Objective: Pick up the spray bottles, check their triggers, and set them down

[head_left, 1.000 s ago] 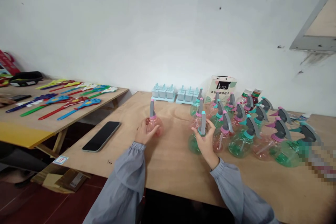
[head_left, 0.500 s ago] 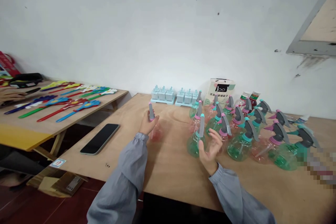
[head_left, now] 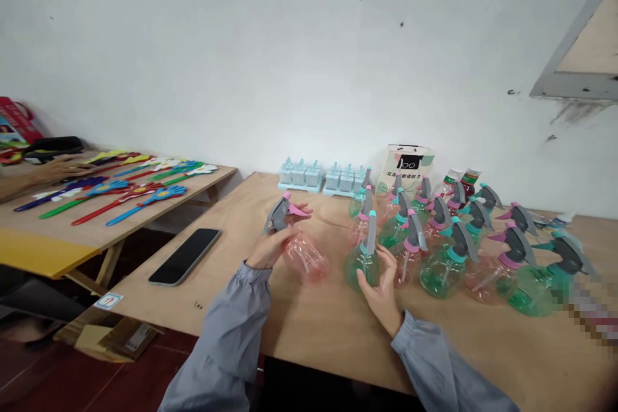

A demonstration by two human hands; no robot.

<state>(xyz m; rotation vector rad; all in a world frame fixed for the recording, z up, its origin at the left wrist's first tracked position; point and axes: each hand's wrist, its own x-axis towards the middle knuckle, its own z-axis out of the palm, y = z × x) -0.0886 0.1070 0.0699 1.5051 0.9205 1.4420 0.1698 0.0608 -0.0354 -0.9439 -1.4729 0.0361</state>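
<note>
My left hand (head_left: pixel 273 241) is closed round the neck of a pink clear spray bottle (head_left: pixel 309 261), just below its grey trigger head. The bottle tilts, with its base toward the right. My right hand (head_left: pixel 383 286) is open in front of a green spray bottle (head_left: pixel 356 265) with a turquoise collar and grey trigger. Its thumb overlaps the green body and its fingers lie along the right side; whether they touch it I cannot tell. Behind and to the right, several more spray bottles stand in rows, among them a green one (head_left: pixel 437 275) and a pink one (head_left: pixel 485 273).
A phone (head_left: pixel 185 256) lies on the left of the wooden table (head_left: pixel 232 309). Pale blue popsicle moulds (head_left: pixel 300 175) and a printed box (head_left: pixel 404 170) stand by the wall. On the left table, another person's hand (head_left: pixel 48 174) is near colourful hand-shaped clappers (head_left: pixel 130 196).
My left hand has turned the pink bottle from upright to tilted, its base swinging right and its trigger now side-on. My right hand has shifted slightly down and left, its fingers lower.
</note>
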